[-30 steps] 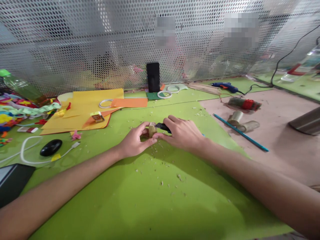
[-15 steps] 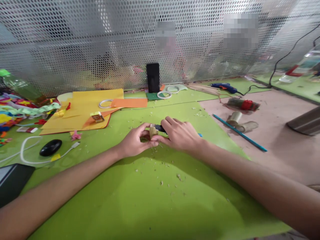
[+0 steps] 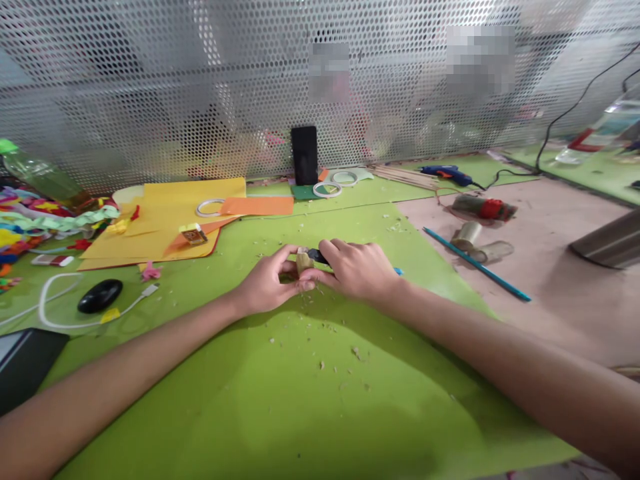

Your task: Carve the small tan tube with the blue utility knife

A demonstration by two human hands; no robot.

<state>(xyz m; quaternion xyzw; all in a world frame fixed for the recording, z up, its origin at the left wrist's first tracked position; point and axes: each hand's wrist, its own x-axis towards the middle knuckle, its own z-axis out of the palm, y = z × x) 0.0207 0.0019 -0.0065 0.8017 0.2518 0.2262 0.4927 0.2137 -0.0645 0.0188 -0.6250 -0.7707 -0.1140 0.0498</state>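
My left hand (image 3: 265,281) is closed, with thumb and fingers pinching a short pale piece of bamboo (image 3: 304,262) upright. Closed from the other side, my right hand (image 3: 357,268) grips a craft knife (image 3: 317,256). Its black front end lies against the top of the bamboo, and a small blue bit pokes out behind the palm. The right thumb presses on the lower side of the bamboo. Most of the knife's handle is hidden in the fist. Pale shavings (image 3: 356,353) are scattered over the green table (image 3: 280,413) under and in front of both hands.
Yellow sheets (image 3: 170,220), a black mouse (image 3: 101,296) and a white cable lie left. A phone (image 3: 305,155) leans on the perforated metal screen behind tape rolls (image 3: 327,190). Right are a glue gun (image 3: 447,175), a teal pencil (image 3: 477,264) and bamboo pieces (image 3: 493,251).
The whole view has shifted very slightly. Both hands keep nearly the same grip on the bamboo and the knife.
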